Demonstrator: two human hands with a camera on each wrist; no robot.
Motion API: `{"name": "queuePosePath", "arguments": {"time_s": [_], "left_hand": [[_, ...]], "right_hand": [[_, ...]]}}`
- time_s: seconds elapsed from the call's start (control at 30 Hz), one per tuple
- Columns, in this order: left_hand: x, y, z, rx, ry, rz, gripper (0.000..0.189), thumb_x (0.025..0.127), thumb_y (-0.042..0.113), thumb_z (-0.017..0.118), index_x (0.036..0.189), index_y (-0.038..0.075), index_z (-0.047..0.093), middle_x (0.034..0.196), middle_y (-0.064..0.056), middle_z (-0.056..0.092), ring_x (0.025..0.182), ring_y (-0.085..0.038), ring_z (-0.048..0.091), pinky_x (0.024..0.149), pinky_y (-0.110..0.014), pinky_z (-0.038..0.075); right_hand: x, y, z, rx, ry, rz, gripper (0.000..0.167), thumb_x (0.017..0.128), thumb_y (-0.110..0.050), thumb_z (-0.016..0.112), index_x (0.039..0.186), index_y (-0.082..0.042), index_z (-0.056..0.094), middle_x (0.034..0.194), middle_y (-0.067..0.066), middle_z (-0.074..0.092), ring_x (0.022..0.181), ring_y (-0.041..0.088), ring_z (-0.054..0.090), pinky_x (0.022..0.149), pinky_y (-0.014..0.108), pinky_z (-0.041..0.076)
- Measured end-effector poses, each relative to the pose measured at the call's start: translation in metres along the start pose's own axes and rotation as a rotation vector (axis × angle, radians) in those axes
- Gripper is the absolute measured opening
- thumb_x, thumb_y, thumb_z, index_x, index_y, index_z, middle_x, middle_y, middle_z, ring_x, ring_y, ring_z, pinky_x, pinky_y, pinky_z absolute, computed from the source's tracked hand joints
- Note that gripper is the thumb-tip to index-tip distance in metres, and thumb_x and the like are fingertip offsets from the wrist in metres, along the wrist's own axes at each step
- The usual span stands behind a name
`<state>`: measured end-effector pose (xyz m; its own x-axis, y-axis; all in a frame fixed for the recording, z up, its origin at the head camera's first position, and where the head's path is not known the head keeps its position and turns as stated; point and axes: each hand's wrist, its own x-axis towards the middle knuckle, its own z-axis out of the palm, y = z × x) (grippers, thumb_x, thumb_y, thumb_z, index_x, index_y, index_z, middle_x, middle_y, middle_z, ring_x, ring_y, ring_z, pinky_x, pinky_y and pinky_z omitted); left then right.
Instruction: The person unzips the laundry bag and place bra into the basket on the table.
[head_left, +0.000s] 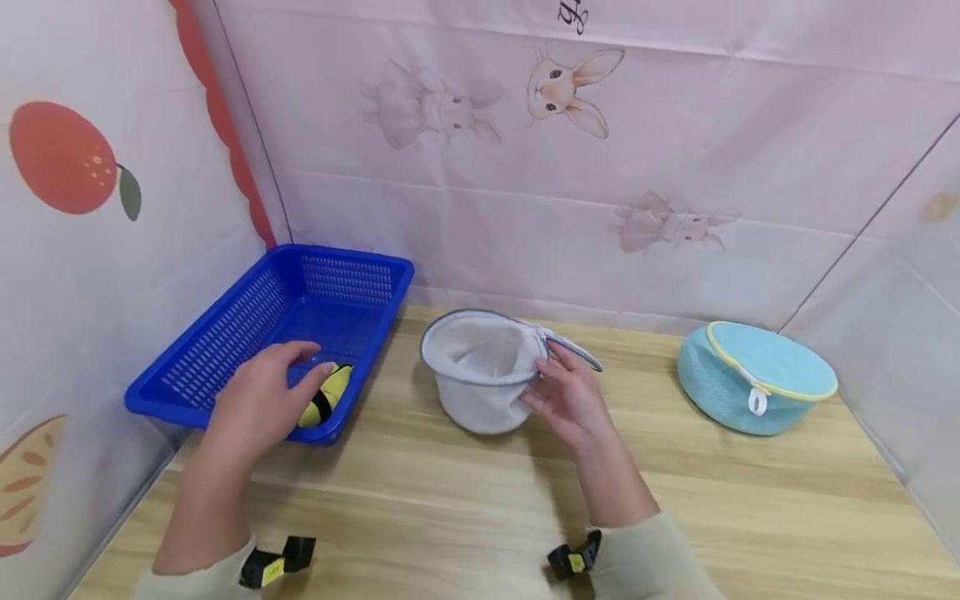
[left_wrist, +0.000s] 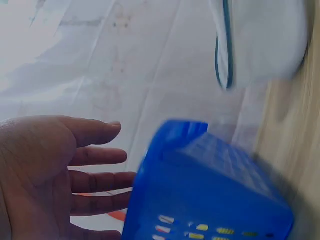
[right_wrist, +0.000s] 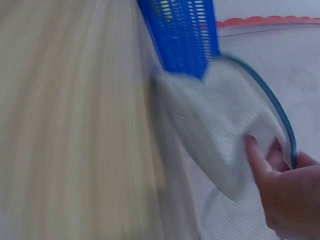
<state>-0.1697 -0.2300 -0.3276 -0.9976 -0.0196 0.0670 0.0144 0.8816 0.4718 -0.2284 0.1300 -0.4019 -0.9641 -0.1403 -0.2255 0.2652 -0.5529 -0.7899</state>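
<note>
In the head view, a white mesh wash bag (head_left: 480,407) with dark blue edging stands on the table, its round mouth facing up and its lid (head_left: 583,357) folded back to the right. My right hand (head_left: 573,398) grips the bag's rim near the lid, with fingers and thumb on either side of the edge, as the right wrist view also shows. Over the near end of a blue plastic basket (head_left: 337,317) hovers my left hand (head_left: 262,396), fingers extended and nothing in them. Beside its fingertips, a yellow and black bundle (head_left: 335,383) lies inside the basket, partly hidden.
A light blue mesh bag (head_left: 727,392) with yellow edging and a white pull tab sits at the right of the wooden table (head_left: 450,517). Pink wall sheeting (head_left: 480,217) with printed rabbits rises behind. The basket stands close against the left wall (head_left: 112,292).
</note>
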Motion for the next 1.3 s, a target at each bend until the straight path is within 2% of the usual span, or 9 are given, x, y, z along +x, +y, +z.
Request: {"name": "queuePosePath", "arguments": {"time_s": [0.23,0.43,0.5,0.6,0.7,0.83,0.93,1.07,1.3], "left_hand": [[-0.019,0.006,0.006,-0.003,0.034,0.08,0.046,0.099,0.043,0.055,0.132,0.01,0.06,0.132,-0.017,0.06,0.122,-0.042,0.054,0.095,-0.064,0.044],[-0.021,0.013,0.007,-0.048,0.054,0.152,0.041,0.098,0.038,0.06,0.129,0.011,0.063,0.13,-0.015,0.062,0.124,-0.038,0.054,0.105,-0.067,0.032],[-0.021,0.016,0.005,-0.067,0.061,0.156,0.041,0.098,0.038,0.06,0.129,0.011,0.062,0.132,-0.015,0.061,0.128,-0.038,0.051,0.109,-0.07,0.023],[-0.023,0.019,0.004,-0.092,0.058,0.172,0.042,0.098,0.039,0.06,0.129,0.012,0.062,0.133,-0.014,0.061,0.13,-0.038,0.049,0.112,-0.072,0.014],[-0.025,0.021,0.002,-0.111,0.069,0.213,0.041,0.098,0.039,0.06,0.128,0.011,0.063,0.13,-0.013,0.062,0.129,-0.036,0.051,0.114,-0.068,0.014],[-0.028,0.026,0.001,-0.116,0.095,0.271,0.04,0.099,0.037,0.059,0.126,0.009,0.064,0.127,-0.013,0.064,0.126,-0.035,0.053,0.116,-0.064,0.015],[-0.028,0.035,0.006,-0.114,0.105,0.316,0.036,0.098,0.031,0.061,0.124,0.007,0.065,0.124,-0.014,0.065,0.124,-0.035,0.055,0.117,-0.061,0.018],[-0.027,0.049,0.021,-0.12,0.091,0.358,0.037,0.098,0.027,0.063,0.129,0.007,0.062,0.123,-0.014,0.065,0.124,-0.035,0.055,0.117,-0.059,0.022],[-0.015,0.08,0.069,-0.097,0.014,0.456,0.042,0.095,0.028,0.065,0.133,0.011,0.059,0.134,-0.01,0.061,0.131,-0.033,0.05,0.117,-0.059,0.023]], "right_hand": [[0.054,0.041,0.039,0.231,0.051,-0.111,0.043,0.099,0.003,0.047,0.136,-0.018,0.04,0.118,0.004,0.061,0.089,0.019,0.071,0.087,0.047,0.057],[0.073,0.062,0.057,0.218,0.087,-0.078,0.068,0.099,0.007,0.041,0.153,-0.011,0.004,0.138,0.022,0.047,0.092,0.028,0.069,0.103,0.059,0.041],[0.075,0.065,0.061,0.12,0.109,-0.023,0.065,0.1,0.003,0.04,0.155,-0.008,0.006,0.132,0.023,0.051,0.09,0.029,0.069,0.099,0.056,0.047],[0.076,0.063,0.062,-0.152,0.146,0.093,0.042,0.102,-0.011,0.045,0.142,0.0,0.038,0.105,0.02,0.066,0.072,0.023,0.071,0.074,0.039,0.06],[0.074,0.055,0.056,-0.489,0.113,0.195,0.032,0.1,-0.026,0.052,0.116,0.001,0.061,0.08,0.01,0.072,0.052,0.012,0.061,0.047,0.023,0.046],[0.068,0.035,0.042,-0.816,0.008,0.193,0.04,0.098,-0.035,0.055,0.108,0.001,0.068,0.073,0.004,0.072,0.046,0.009,0.05,0.04,0.022,0.027],[0.061,0.012,0.02,-0.958,0.001,0.063,0.04,0.098,-0.034,0.056,0.109,0.002,0.068,0.075,0.007,0.072,0.049,0.012,0.051,0.041,0.022,0.031],[0.048,-0.027,-0.016,-1.212,0.09,-0.226,0.031,0.097,-0.027,0.057,0.106,0.0,0.07,0.083,0.014,0.073,0.06,0.018,0.06,0.051,0.025,0.045],[0.003,-0.1,-0.11,-1.747,0.279,-0.657,0.028,0.097,-0.024,0.058,0.114,-0.004,0.068,0.104,0.017,0.071,0.095,0.033,0.066,0.082,0.048,0.053]]}}
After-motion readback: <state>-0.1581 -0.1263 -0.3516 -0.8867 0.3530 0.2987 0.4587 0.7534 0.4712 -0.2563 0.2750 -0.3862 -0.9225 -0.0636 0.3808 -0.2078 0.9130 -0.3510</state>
